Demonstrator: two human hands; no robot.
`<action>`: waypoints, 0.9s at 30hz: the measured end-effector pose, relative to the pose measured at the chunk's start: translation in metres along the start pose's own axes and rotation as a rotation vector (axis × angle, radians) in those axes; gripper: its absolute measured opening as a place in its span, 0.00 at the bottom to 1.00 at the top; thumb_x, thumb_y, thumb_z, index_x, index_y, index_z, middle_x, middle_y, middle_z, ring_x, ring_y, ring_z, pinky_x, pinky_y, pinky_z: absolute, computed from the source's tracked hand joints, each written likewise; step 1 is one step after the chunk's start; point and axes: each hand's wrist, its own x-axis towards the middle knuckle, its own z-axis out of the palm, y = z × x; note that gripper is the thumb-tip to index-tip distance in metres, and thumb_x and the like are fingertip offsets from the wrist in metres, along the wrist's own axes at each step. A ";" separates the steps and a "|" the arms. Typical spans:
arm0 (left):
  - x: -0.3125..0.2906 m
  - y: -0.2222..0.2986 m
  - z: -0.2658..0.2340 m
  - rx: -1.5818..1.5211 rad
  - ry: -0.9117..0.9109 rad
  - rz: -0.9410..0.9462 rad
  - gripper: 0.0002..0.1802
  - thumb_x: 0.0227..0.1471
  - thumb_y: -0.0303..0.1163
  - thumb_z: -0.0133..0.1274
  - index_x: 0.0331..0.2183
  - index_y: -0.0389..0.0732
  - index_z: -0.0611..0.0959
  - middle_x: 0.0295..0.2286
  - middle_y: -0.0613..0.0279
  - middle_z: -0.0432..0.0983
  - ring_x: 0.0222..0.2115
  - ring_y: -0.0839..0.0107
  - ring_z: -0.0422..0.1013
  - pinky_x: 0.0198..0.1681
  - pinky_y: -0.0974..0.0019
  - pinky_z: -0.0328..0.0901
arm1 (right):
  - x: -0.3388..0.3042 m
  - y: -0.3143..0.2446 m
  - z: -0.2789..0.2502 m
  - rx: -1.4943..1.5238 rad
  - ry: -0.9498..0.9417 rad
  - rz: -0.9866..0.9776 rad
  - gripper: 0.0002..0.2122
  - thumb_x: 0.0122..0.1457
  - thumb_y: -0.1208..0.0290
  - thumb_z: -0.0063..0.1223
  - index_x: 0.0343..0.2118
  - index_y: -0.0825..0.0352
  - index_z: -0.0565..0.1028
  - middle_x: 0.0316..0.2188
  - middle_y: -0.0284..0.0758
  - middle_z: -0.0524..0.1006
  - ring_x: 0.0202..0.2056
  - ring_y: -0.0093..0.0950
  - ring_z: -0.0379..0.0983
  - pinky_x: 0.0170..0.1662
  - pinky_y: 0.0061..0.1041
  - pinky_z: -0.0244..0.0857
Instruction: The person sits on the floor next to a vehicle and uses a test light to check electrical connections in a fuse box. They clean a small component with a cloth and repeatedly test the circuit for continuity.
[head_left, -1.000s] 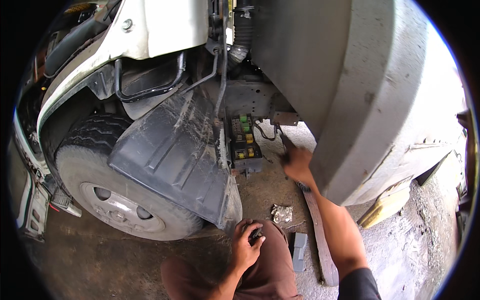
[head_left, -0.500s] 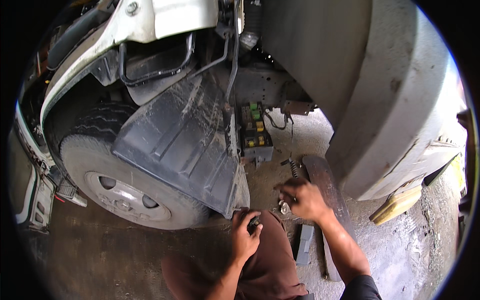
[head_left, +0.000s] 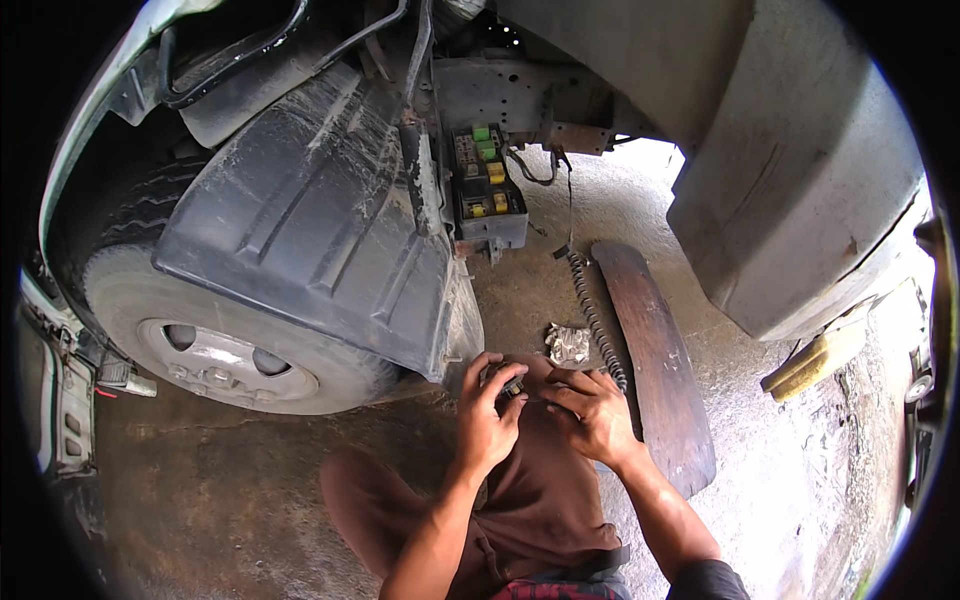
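My left hand (head_left: 487, 412) is closed round a small dark block-shaped part (head_left: 513, 384), pinched between thumb and fingers above my knee. Close by on the right, my right hand (head_left: 597, 415) has its fingers bent and drawn together; what they hold, if anything, is hidden. A dark coiled cord (head_left: 592, 305) runs down to the back of that hand. Beyond both hands, a fuse box (head_left: 492, 228) with green and yellow pieces hangs beside the vehicle's frame. A crumpled silvery packet (head_left: 568, 343) lies just past my right fingers.
A truck wheel (head_left: 215, 350) under a black ribbed mudguard (head_left: 300, 200) fills the left. A worn wooden board (head_left: 660, 380) lies on the concrete floor to the right. Above it hangs a large grey panel (head_left: 790, 200), with a yellow block (head_left: 815, 365) beneath its lower edge.
My right hand has come back toward my left hand, uncovering the silvery packet and more of the coiled cord. The left hand keeps its dark part. The whole view has shifted.
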 end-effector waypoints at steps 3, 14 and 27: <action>0.000 0.001 0.002 0.028 0.000 -0.008 0.28 0.48 0.19 0.69 0.52 0.47 0.86 0.56 0.50 0.70 0.58 0.47 0.70 0.62 0.50 0.67 | 0.004 0.001 -0.001 -0.075 0.011 -0.016 0.17 0.51 0.73 0.69 0.46 0.55 0.87 0.49 0.29 0.83 0.45 0.35 0.78 0.49 0.36 0.69; 0.000 -0.001 0.005 0.047 0.006 0.014 0.27 0.49 0.16 0.68 0.52 0.46 0.86 0.58 0.52 0.70 0.57 0.52 0.73 0.51 0.56 0.77 | 0.013 0.006 0.011 -0.168 -0.005 -0.073 0.17 0.49 0.70 0.67 0.45 0.52 0.88 0.46 0.28 0.81 0.41 0.32 0.76 0.47 0.33 0.68; 0.003 -0.005 0.007 0.071 0.014 0.026 0.28 0.48 0.16 0.69 0.51 0.44 0.85 0.57 0.52 0.70 0.58 0.52 0.72 0.54 0.56 0.76 | 0.017 0.008 0.009 -0.220 -0.001 -0.127 0.20 0.44 0.69 0.68 0.45 0.50 0.88 0.44 0.26 0.80 0.41 0.31 0.75 0.46 0.33 0.68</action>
